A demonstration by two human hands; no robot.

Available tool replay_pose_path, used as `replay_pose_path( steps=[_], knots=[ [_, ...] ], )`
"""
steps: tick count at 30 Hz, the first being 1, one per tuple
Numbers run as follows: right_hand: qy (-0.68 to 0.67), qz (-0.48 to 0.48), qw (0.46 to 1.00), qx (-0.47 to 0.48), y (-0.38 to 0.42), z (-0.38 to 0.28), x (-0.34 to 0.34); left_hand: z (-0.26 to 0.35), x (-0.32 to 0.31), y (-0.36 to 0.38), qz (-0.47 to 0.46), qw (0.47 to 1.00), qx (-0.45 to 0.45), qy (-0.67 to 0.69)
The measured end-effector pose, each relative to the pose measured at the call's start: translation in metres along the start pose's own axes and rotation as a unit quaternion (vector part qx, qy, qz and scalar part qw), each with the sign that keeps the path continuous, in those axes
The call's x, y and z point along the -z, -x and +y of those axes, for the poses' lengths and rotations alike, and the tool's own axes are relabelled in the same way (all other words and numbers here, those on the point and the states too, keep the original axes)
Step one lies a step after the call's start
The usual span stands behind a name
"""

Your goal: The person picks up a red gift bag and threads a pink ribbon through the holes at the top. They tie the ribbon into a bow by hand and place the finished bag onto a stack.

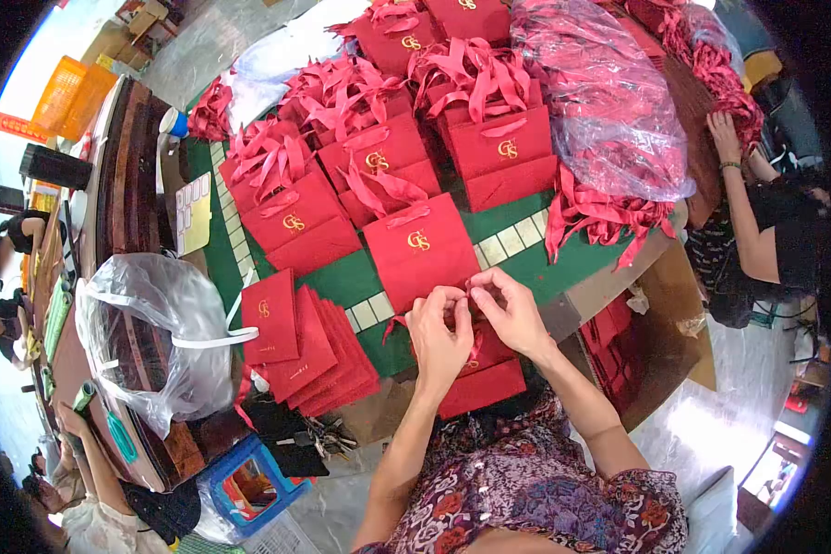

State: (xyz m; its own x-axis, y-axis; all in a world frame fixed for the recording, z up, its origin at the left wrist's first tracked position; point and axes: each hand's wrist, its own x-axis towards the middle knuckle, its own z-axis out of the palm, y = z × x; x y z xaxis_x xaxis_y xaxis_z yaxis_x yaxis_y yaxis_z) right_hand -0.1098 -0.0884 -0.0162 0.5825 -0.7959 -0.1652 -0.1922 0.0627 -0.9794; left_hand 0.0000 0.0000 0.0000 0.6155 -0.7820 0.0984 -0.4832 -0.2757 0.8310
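My left hand (440, 325) and my right hand (508, 312) meet just in front of my body, fingertips pinched close together. What they pinch is too small to make out. Beneath them a red paper bag (485, 390) lies near my lap, partly covered by my hands and forearms, with a bit of red ribbon showing between my wrists. Right beyond my fingertips lies a red gift bag (420, 254) with a gold logo and a ribbon handle. To the left, several flat red bags (328, 355) are fanned out in a pile.
Stacks of red ribbon-handled bags (503, 152) cover the green table (526, 268). A clear plastic sack of red ribbons (609, 102) sits at the right. At the left are a clear plastic bag (166, 323) and a blue stool (249, 485). A co-worker's hand (725, 138) touches ribbons at far right.
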Motion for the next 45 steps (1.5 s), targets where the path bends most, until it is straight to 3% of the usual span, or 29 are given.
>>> replay_pose_path(
  steps=[6,9,11,12,13,15,17,21,25,27,29,30,32,42,45],
  knots=[
    [-0.007,-0.039,0.999,0.015,-0.002,-0.008,0.002,0.008,0.004,-0.003,0.001,0.999,-0.034,-0.027],
    [0.054,-0.034,0.995,0.077,-0.005,-0.016,0.004,0.010,0.014,-0.001,-0.052,0.998,-0.011,-0.035],
    [-0.006,-0.019,1.000,0.007,-0.003,-0.028,0.005,0.014,0.025,0.008,0.075,0.990,-0.089,-0.076],
    [0.010,0.006,0.998,0.069,-0.006,-0.008,0.007,0.009,0.029,0.021,0.086,0.989,-0.064,-0.101],
    [0.010,0.007,0.997,0.070,-0.006,-0.011,0.011,0.006,0.037,0.030,0.094,0.987,-0.055,-0.115],
    [-0.052,0.025,0.998,-0.018,-0.005,-0.020,0.018,-0.003,0.043,0.053,0.069,0.991,-0.027,-0.115],
    [-0.059,0.030,0.998,0.006,-0.005,-0.014,0.020,-0.006,0.037,0.077,0.010,0.998,0.052,-0.031],
    [-0.103,0.040,0.994,0.000,-0.002,-0.014,0.018,-0.001,0.036,0.084,-0.056,0.993,0.093,-0.054],
    [-0.084,0.046,0.995,0.010,-0.002,-0.025,0.019,-0.012,0.034,0.076,-0.087,0.978,0.126,0.139],
    [-0.066,0.043,0.997,-0.001,-0.005,-0.029,0.018,-0.020,0.029,0.077,-0.080,0.973,0.092,0.194],
    [0.088,0.056,0.985,0.140,-0.014,-0.028,0.018,-0.021,0.034,0.077,-0.108,0.977,0.086,0.161],
    [0.055,0.049,0.991,0.108,-0.019,-0.030,0.018,-0.016,0.039,0.076,-0.109,0.977,0.084,0.162],
    [0.071,0.044,0.989,0.122,-0.029,-0.027,0.018,-0.005,0.052,0.074,-0.151,0.976,0.073,0.142],
    [0.151,0.041,0.977,0.147,-0.034,-0.044,0.004,-0.007,0.056,0.078,-0.156,0.974,0.063,0.153],
    [0.154,0.061,0.976,0.139,-0.038,-0.036,0.009,-0.025,0.055,0.079,-0.148,0.957,0.079,0.235]
  ],
)
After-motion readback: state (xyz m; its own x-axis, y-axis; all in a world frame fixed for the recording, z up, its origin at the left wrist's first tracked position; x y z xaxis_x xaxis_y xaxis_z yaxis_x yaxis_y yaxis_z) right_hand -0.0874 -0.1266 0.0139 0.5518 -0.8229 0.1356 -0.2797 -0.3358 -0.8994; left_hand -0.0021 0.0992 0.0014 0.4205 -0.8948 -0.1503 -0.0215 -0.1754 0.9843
